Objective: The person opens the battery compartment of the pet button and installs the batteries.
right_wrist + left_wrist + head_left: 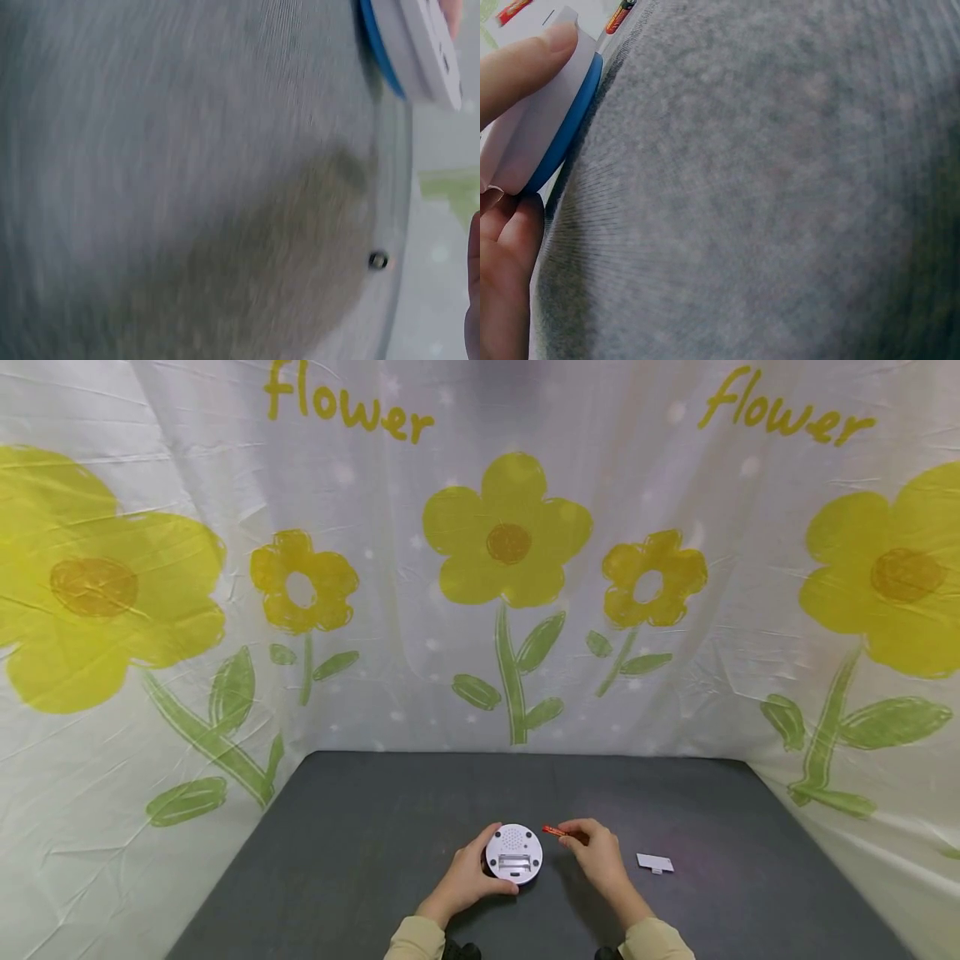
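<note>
In the head view my left hand (471, 878) holds a round white device (513, 842), with its underside and an uncovered battery compartment (514, 862) turned up. A blue band (566, 131) runs round the device in the left wrist view, where the thumb lies on the white casing. Just right of it, my right hand (596, 852) pinches a red battery (553, 831) between thumb and fingers. Two red pieces show at the top of the left wrist view, one of them a red battery (619, 16); whether both are held I cannot tell.
A small white cover (655, 862) with a tab lies on the dark grey table (360, 835), right of my right hand. Behind and at both sides hangs a white curtain (397, 660) printed with yellow flowers.
</note>
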{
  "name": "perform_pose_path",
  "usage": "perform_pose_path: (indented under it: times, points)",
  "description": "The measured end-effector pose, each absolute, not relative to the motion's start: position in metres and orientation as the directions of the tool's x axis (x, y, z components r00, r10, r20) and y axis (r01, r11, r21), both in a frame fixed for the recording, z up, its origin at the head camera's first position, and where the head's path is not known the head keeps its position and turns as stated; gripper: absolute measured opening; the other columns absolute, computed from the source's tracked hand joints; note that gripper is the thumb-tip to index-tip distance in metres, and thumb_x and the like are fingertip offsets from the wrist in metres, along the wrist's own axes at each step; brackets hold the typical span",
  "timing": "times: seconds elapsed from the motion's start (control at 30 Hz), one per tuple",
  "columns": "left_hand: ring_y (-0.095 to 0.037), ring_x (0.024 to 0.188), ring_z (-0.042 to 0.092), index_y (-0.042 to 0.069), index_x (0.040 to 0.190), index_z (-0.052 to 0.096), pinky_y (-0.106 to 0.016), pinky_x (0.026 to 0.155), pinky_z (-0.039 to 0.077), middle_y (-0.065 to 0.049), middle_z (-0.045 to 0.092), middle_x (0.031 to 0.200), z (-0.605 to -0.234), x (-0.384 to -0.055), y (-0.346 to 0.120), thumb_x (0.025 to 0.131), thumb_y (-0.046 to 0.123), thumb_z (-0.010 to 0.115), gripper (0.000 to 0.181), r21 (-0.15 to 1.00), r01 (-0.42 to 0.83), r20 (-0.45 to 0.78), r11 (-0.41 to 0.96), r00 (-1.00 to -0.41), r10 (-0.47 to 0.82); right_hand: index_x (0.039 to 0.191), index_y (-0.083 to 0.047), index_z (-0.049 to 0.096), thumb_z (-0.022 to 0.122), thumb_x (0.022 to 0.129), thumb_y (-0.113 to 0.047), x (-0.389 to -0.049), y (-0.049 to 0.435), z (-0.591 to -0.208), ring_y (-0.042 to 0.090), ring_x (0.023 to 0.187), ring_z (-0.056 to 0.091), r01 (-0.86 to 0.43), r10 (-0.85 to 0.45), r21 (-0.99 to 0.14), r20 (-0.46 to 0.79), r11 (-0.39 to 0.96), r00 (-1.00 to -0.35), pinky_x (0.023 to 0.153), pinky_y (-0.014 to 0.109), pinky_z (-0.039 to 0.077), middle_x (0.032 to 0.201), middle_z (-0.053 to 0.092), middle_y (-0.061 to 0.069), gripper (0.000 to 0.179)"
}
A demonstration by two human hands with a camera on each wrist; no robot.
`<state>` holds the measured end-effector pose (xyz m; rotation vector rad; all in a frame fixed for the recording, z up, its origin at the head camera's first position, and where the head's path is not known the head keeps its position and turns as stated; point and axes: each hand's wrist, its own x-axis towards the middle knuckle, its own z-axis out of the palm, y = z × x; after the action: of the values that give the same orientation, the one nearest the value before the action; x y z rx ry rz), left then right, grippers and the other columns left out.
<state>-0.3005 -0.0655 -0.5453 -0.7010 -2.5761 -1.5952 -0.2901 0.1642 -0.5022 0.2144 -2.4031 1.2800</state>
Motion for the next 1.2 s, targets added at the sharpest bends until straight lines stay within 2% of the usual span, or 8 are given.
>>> perform_pose_path:
  times: [0.17,0.5,0.77,1.2]
  points:
    - [-0.016,0.112,0.05,0.004,0.141,0.036,-0.035,0.093,0.041,-0.01,0.05,0.131,-0.545,-0.3,-0.065,0.059,0.034,0.087,0.101,0.84,0.386,0.25,0.381,-0.899,0.359,0.082,-0.005,0.07,0.074,0.071,0.005,-0.286,0.15,-0.504,0.008,0.068,0.057,-0.396,-0.023,-0.749,0.455,0.53,-0.89,0.059,0.023,0.048,0.079,0.063,0.0,0.015]
    - [-0.018,0.113,0.05,0.004,0.141,0.035,-0.037,0.092,0.042,-0.011,0.049,0.131,-0.546,-0.3,-0.065,0.061,0.035,0.086,0.1,0.84,0.38,0.236,0.388,-0.899,0.369,0.078,-0.006,0.07,0.075,0.072,0.004,-0.275,0.135,-0.505,0.009,0.07,0.053,-0.489,-0.202,-0.645,0.468,0.587,-0.86,0.059,0.023,0.046,0.078,0.057,-0.004,0.013]
    - [-0.017,0.113,0.05,0.003,0.141,0.035,-0.033,0.092,0.042,-0.012,0.049,0.131,-0.545,-0.301,-0.065,0.061,0.035,0.086,0.1,0.844,0.387,0.25,0.371,-0.896,0.366,0.078,-0.008,0.071,0.075,0.071,0.002,-0.277,0.124,-0.502,0.014,0.075,0.049,-0.535,-0.269,-0.54,0.495,0.649,-0.826,0.064,0.027,0.043,0.077,0.055,-0.005,0.013]
    - [-0.017,0.113,0.05,0.004,0.142,0.034,-0.029,0.089,0.043,-0.011,0.049,0.131,-0.548,-0.301,-0.067,0.063,0.031,0.086,0.098,0.866,0.372,0.238,0.335,-0.894,0.379,0.075,-0.008,0.072,0.078,0.068,0.0,-0.278,0.118,-0.502,0.011,0.073,0.046,-0.526,-0.278,-0.537,0.476,0.659,-0.834,0.061,0.025,0.042,0.076,0.054,-0.005,0.012]
